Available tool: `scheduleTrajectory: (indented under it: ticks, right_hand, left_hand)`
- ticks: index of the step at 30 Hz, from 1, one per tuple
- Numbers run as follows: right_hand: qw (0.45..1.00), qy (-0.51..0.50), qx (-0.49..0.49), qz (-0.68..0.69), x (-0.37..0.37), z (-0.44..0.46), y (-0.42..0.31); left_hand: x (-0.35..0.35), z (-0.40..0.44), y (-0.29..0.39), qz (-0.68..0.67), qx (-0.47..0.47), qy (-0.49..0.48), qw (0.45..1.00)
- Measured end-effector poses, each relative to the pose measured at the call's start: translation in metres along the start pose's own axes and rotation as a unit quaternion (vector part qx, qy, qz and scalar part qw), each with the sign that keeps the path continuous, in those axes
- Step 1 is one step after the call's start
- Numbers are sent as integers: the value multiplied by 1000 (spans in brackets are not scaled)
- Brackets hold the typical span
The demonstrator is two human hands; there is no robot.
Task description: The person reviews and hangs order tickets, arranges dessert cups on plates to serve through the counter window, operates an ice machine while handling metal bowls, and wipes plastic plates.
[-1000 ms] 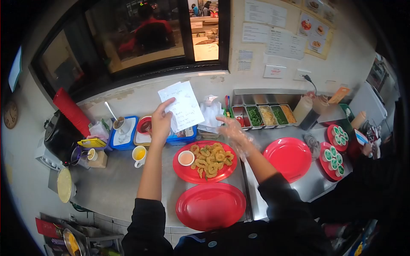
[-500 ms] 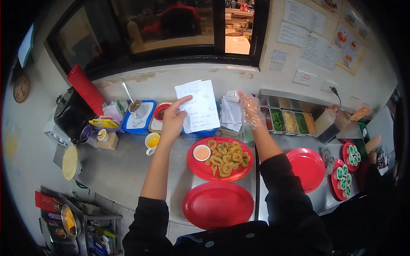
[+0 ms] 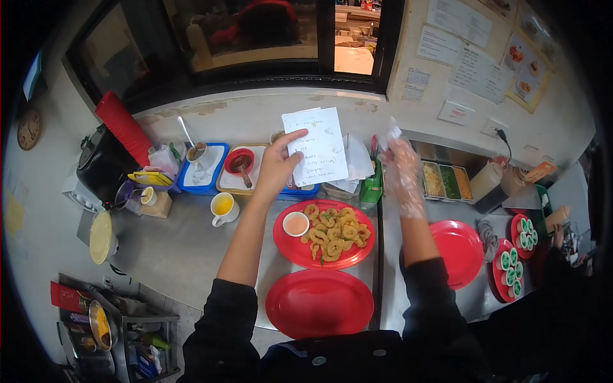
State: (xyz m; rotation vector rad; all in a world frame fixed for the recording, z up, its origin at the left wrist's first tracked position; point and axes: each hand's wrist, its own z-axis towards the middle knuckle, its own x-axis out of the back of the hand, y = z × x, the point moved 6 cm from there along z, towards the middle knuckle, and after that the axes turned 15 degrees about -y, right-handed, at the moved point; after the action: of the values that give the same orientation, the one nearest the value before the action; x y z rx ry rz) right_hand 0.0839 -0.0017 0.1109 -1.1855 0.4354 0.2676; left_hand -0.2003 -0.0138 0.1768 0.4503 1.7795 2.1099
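My left hand (image 3: pixel 284 163) pinches handwritten paper slips (image 3: pixel 317 148) between thumb and fingers, above the counter. My right hand (image 3: pixel 403 172), in a clear plastic glove, is raised in front of the topping trays (image 3: pixel 448 182), with a small white piece (image 3: pixel 394 133) at its fingertips, blurred. Below the hands lies a red oval plate (image 3: pixel 279 246) with fried rings and a small cup of pinkish sauce (image 3: pixel 295 224). Nearer to me is a bare red oval plate (image 3: pixel 319 305). More white slips (image 3: pixel 357 159) stand between my hands.
Left on the counter are a mug of yellow liquid (image 3: pixel 223 209), a blue tray (image 3: pixel 203 169) and stacked red baskets (image 3: pixel 124 131). To the right are a red plate (image 3: pixel 458 254), lidded green-white cups (image 3: pixel 513 271) and bottles (image 3: pixel 488 180). Someone's hand (image 3: pixel 557 236) shows far right.
My right hand has moved right, away from the white slips, with a small white piece at its fingertips. My left hand with the paper has shifted slightly right and stays raised.
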Motion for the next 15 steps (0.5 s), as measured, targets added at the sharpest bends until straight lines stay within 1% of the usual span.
scheduleTrajectory:
  ticks: [2, 4, 5, 6, 7, 9, 10, 12, 13, 14, 15]
  right_hand:
    - [999, 14, 13, -39, 7, -39, -23]
    - [993, 83, -41, -75, 40, -71, -21]
    - [987, 91, -41, -125, 54, -90, -25]
    - [979, 98, -42, -175, 66, -110, -27]
    - [978, 101, -41, -176, 73, -126, -26]
    - [975, 169, -84, -120, 88, -158, -22]
    - [974, 173, -83, -121, 88, -171, -26]
    - [970, 180, -118, -116, 83, -192, -33]
    - [969, 185, -116, -117, 82, -199, -37]
    - [968, 203, -95, -111, 81, -205, -42]
    - [967, 221, -74, -105, 83, -211, -47]
  left_hand:
    - [-3, 13, -7, 25, -83, -23, 996]
    - [-1, 30, -9, 7, -90, -10, 996]
    - [1, 40, -8, -9, -96, 5, 995]
    - [4, 50, 2, 54, -105, 27, 993]
    - [3, 65, 4, 52, -105, 24, 993]
    - [-2, 91, 12, -7, -162, 36, 986]
    - [-9, 100, 18, -3, -190, 38, 981]
    - [-29, 115, 18, -12, -187, 28, 982]
    - [-37, 123, 14, -20, -183, 22, 983]
    - [-43, 130, 3, -45, -198, 20, 979]
    - [-45, 139, -21, 49, -146, 45, 987]
